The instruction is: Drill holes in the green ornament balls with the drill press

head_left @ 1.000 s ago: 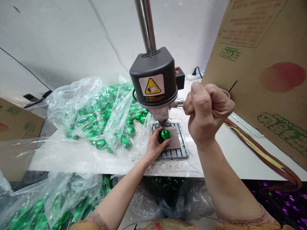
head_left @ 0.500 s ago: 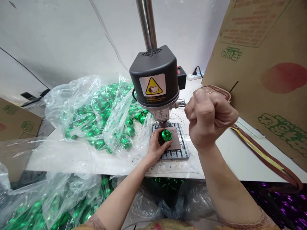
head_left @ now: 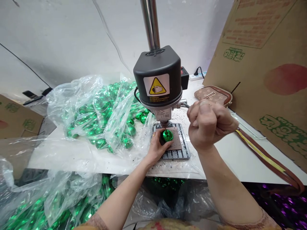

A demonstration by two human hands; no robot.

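A shiny green faceted ball rests on a brownish pad over the slotted metal base of a small bench drill press. My left hand is closed around the ball's left and near sides, thumb in front. The drill's tip comes down at the top of the ball; whether it is inside the surface I cannot tell. My right hand is wrapped in a fist round the drill press's feed lever, whose end is hidden in the fingers.
Clear plastic bags of green balls lie on the white table at left, more below its edge. A patterned purse with a brown strap and a cardboard box stand right. Dark shavings surround the base.
My right hand and the lever have come down slightly, uncovering more of the purse. My left hand still keeps the green ball on the pad. The whole view has shifted a little.
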